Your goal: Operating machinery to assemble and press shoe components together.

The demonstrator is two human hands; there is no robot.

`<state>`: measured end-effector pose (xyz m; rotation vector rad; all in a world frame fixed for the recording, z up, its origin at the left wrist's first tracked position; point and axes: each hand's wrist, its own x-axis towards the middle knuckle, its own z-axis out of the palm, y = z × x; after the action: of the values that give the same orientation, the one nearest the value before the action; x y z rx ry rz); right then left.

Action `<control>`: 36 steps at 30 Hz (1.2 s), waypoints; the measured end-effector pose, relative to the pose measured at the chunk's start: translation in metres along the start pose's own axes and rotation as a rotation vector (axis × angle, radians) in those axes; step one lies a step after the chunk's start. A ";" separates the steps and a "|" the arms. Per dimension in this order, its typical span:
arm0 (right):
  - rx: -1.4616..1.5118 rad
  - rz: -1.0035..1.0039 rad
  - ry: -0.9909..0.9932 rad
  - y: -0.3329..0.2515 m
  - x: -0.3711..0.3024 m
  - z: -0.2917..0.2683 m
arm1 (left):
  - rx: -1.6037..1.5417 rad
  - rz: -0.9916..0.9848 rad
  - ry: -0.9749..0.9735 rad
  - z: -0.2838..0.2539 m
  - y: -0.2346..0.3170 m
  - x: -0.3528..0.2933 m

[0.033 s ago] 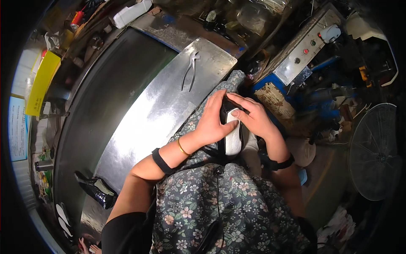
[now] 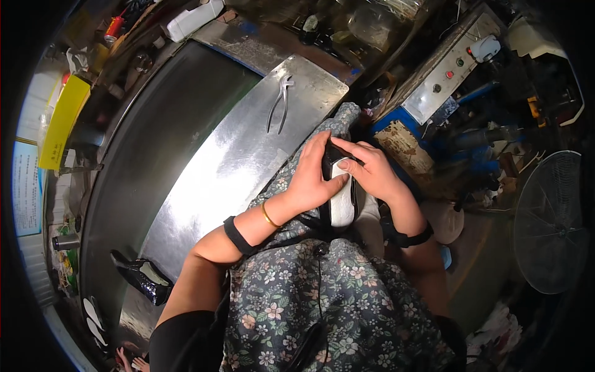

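Both my hands close around a black shoe with a white surface point(image 2: 341, 209) facing up, held above my lap. My left hand point(image 2: 312, 177) wraps its left side, thumb pressed on the white part. From the right, my right hand point(image 2: 375, 172) grips it, its thumb also on the white part and its fingers over the far end. Palms and fingers hide much of the black shell. Beyond my left hand, metal lasting pliers point(image 2: 282, 105) lie on a shiny metal sheet point(image 2: 226, 149). A shiny black shoe point(image 2: 147, 282) rests near my left elbow.
A dark conveyor belt point(image 2: 133, 161) runs along the left. White shoe-shaped pieces point(image 2: 94, 321) and another person's hands point(image 2: 129, 361) are at lower left. A machine control panel point(image 2: 447, 74) stands at upper right, with a fan point(image 2: 551, 232) at far right.
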<state>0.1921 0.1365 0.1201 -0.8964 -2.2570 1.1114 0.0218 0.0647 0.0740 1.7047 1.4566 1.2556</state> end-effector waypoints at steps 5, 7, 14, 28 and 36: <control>-0.072 -0.094 0.107 0.011 -0.005 0.013 | -0.040 0.044 -0.002 0.006 -0.010 -0.007; -0.080 -0.081 0.125 0.017 -0.001 0.018 | -0.028 0.035 -0.002 0.004 -0.015 -0.003; -0.069 0.060 0.234 0.033 -0.041 0.071 | 0.034 -0.077 -0.095 -0.027 -0.034 0.009; 1.225 0.637 0.174 0.072 -0.056 0.097 | -0.673 -0.536 -0.266 -0.009 -0.052 0.018; 0.683 0.982 0.066 0.083 -0.052 0.105 | -0.694 -0.524 -0.345 -0.021 -0.054 0.015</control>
<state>0.1879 0.0829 -0.0127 -1.6991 -1.1315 2.0156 -0.0213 0.0899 0.0398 0.9327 0.9961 0.9527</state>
